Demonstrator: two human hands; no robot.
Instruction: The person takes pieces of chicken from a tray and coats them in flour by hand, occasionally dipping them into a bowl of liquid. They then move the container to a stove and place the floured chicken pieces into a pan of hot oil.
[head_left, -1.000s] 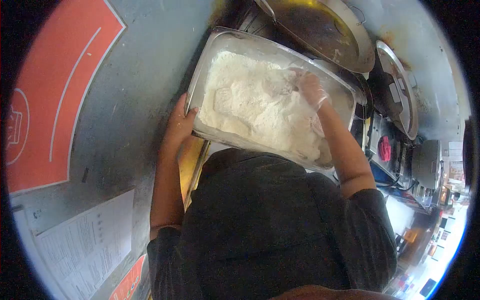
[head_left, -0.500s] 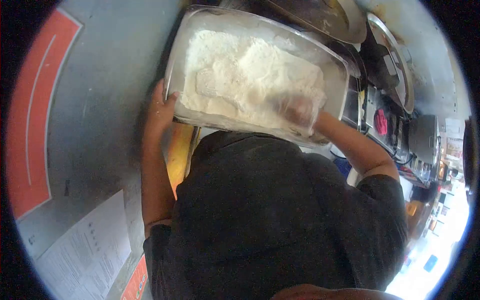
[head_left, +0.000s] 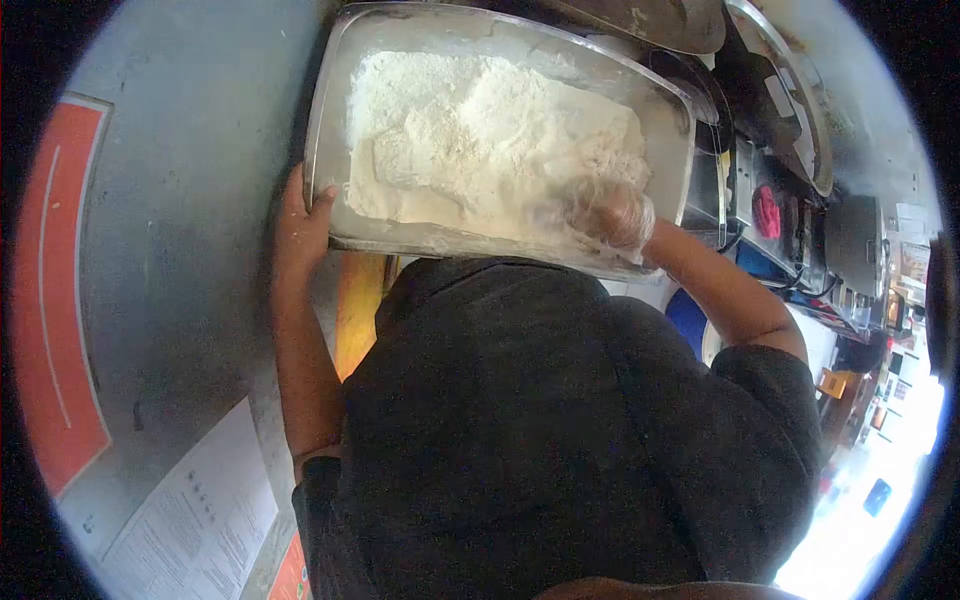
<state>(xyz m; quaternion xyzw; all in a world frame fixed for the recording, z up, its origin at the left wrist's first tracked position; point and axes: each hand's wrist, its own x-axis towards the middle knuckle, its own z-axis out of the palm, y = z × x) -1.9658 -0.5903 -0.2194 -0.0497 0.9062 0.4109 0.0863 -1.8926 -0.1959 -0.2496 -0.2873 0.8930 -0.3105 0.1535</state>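
Note:
A large rectangular tub (head_left: 668,130) of white, flour-like powder (head_left: 510,110) is in front of my body, tilted in the view. My left hand (head_left: 303,222) grips the tub's left side near the front corner, its thumb over the rim. In the tub's front right part, my right hand (head_left: 612,215) is in the powder, wearing a clear plastic glove. Motion blurs its fingers, and whether they hold anything does not show. A flatter, coated lump (head_left: 405,160) seems to lie in the powder on the left.
A grey metal wall (head_left: 200,180) with a red sign (head_left: 60,290) and a printed sheet (head_left: 205,510) runs along the left. Behind the tub are dark pans (head_left: 650,25). A pink cloth (head_left: 767,211) lies among equipment on the right.
The tub has shifted slightly left and up in view, with my left hand still at its edge. My right hand stays in the powder, its glove showing more clearly.

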